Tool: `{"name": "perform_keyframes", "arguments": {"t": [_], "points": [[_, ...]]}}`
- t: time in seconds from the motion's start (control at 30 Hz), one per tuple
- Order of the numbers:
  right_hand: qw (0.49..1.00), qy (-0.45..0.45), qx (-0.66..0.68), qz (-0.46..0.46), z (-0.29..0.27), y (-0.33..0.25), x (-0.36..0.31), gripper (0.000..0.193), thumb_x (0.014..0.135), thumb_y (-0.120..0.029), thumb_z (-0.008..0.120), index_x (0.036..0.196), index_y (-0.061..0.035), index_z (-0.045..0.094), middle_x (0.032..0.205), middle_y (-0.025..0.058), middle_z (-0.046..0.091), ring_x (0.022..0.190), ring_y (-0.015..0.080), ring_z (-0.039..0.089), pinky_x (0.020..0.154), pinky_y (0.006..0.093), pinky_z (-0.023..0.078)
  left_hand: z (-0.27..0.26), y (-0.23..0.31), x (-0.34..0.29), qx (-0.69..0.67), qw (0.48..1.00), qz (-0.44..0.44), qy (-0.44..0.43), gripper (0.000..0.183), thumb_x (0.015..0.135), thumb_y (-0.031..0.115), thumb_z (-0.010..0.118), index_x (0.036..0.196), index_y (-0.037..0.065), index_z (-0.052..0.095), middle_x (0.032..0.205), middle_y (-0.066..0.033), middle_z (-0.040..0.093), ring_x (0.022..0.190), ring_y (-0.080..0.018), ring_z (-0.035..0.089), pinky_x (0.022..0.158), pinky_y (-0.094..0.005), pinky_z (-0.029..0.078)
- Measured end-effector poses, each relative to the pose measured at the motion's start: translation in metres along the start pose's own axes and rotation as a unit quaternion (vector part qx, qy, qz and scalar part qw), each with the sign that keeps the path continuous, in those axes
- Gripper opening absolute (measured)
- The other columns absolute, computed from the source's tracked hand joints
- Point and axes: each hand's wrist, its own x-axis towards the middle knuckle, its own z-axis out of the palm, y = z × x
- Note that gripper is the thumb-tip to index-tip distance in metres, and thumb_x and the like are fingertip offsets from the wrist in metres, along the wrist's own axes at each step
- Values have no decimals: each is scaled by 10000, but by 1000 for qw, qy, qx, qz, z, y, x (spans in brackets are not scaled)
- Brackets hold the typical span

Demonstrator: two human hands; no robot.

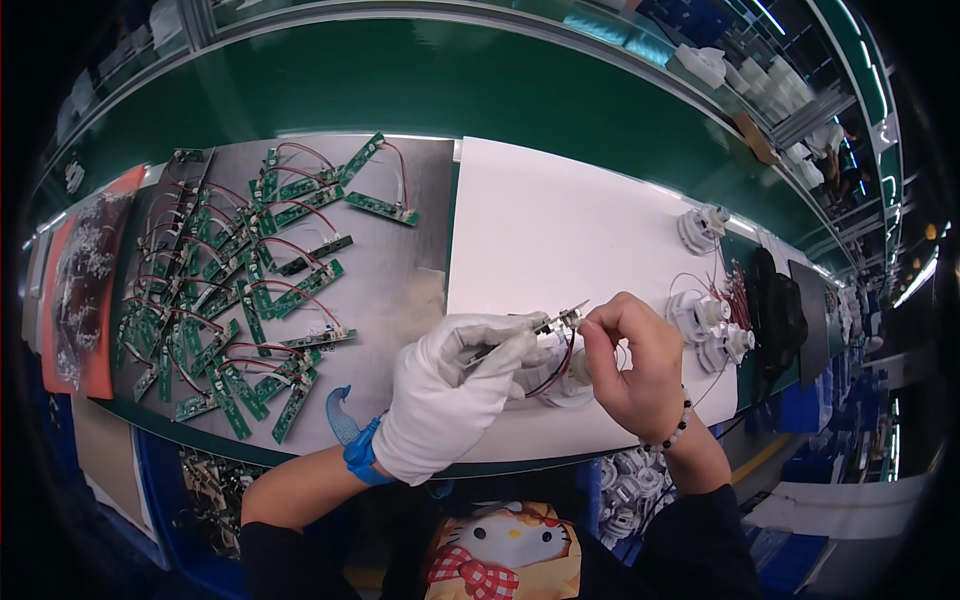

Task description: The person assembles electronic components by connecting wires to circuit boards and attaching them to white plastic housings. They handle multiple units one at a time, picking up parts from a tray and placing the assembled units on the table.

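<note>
the person's left hand, in a white glove, is closed in a pinch, thumb and fingers bent around a small circuit board with its edge turned toward the camera. the board is held up over the near edge of a white sheet, roughly midway between the two hands. the bare right hand comes to the board's right end, its thumb and forefinger drawn nearly together and the other fingers curled toward the palm; at this size it cannot be told whether the tips grip a connector or only touch the end. dark and red wires hang in a curve below the board, in front of a white plastic part partly hidden by the hands. more white round housings stand on the sheet to the right. at the left, many green boards joined by wires lie heaped on a grey metal plate. a blue strap circles the left wrist, a beaded bracelet the right.
</note>
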Motion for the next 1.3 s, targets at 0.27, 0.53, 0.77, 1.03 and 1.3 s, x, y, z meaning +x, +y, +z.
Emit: {"name": "perform_keyframes", "arguments": {"t": [0.27,0.53,0.77,1.03,1.3], "points": [[980,29,-114,-161,-5,6,-1,206,660,41,623,864,29,602,715,94,579,542,200,546,459,275,420,0,2,3,-29,999,-27,12,171,875,89,558,1000,-24,528,979,-108,612,895,-183,630,605,-209,531],[945,8,-226,-237,-14,7,0,227,614,-6,628,836,22,598,709,74,553,546,170,523,467,269,409,-1,1,2,-20,1000,-21,12,165,877,88,553,994,-26,525,1021,-120,603,899,-183,627,617,-220,534],[970,7,-172,-169,-9,4,2,183,606,12,655,769,-11,577,662,67,540,519,185,520,454,281,404,1,-1,0,-16,1000,-4,17,156,872,66,554,991,-31,525,1028,-119,607,889,-167,623,657,-222,537],[988,35,-90,-116,-4,0,1,148,617,33,643,734,-21,571,594,58,529,489,191,522,436,273,403,0,-8,-3,48,998,48,14,141,840,30,586,964,-25,547,954,-124,641,837,-133,630,663,-227,531],[996,-70,46,0,-21,-6,7,70,690,12,641,739,-13,599,586,62,557,500,152,557,461,242,418,-14,-17,3,258,913,308,-64,104,839,-7,571,935,7,532,987,-195,631,800,-166,643,640,-236,513]]}}
